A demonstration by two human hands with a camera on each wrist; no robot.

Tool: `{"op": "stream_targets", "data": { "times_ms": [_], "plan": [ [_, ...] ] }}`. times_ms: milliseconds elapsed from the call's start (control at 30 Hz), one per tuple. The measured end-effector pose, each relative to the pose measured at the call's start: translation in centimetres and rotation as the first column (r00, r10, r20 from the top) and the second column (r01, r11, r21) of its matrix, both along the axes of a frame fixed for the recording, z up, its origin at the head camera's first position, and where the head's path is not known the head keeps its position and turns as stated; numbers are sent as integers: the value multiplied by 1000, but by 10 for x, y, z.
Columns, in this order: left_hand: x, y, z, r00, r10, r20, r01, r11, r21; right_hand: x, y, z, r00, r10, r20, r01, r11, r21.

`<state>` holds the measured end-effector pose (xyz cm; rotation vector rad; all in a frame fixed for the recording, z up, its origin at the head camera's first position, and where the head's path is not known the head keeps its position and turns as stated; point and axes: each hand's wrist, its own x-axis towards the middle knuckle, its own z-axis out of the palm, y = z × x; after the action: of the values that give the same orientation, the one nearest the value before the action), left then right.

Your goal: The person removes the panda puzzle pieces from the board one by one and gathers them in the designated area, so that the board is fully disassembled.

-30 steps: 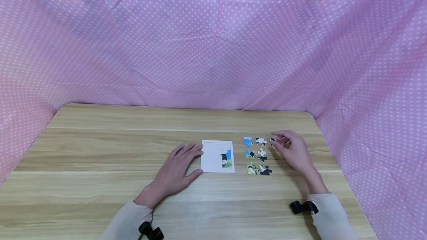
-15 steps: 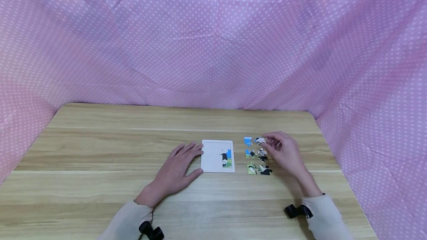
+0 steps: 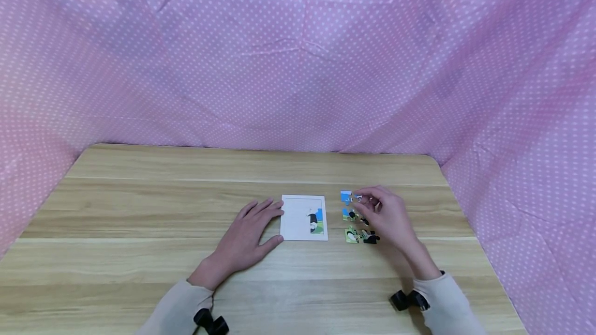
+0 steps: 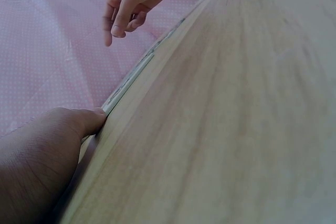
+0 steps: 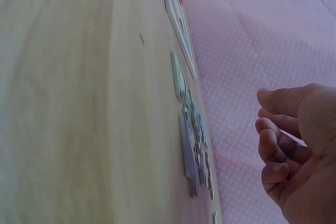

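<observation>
My left hand [image 3: 244, 239] lies with fingers spread, fingertips and thumb touching the left edge of a white puzzle board [image 3: 294, 221]. Fitted pieces [image 3: 319, 215] show a picture of blue, green, black and white at the board's right side. My right hand [image 3: 388, 216] hovers over loose jigsaw pieces, fingers loosely bent. In the right wrist view nothing shows between its thumb [image 5: 281, 98] and fingers. It partly covers the pieces below. A blue piece [image 3: 345, 197], a green one [image 3: 351, 235] and a black-and-white one [image 3: 371, 238] remain visible.
The board and loose pieces lie on a wood-grain table [image 3: 153, 200]. Pink cloth with white dots [image 3: 298, 66] hangs behind and beside the table. Black devices [image 3: 211, 322] are strapped at both wrists, over pale sleeves [image 3: 449, 306].
My right hand has moved left over the loose pieces, from the rightmost top piece towards the middle and left ones. The left hand and the board have stayed still.
</observation>
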<state>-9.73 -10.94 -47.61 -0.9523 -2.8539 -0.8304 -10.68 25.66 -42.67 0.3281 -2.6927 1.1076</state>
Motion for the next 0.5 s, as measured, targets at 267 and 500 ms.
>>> {"op": "stream_targets", "data": {
  "times_ms": [267, 500],
  "plan": [
    [0, 0, 0, 1000, 2, 5, -2, 1000, -2, 2, -11, -1, 999, 30, -28, -31, 1000, -7],
    [0, 0, 1, 1000, 2, 1, -2, 1000, -10, 6, -24, -1, 997, 69, -31, -70, 997, -25]
  ]
}}
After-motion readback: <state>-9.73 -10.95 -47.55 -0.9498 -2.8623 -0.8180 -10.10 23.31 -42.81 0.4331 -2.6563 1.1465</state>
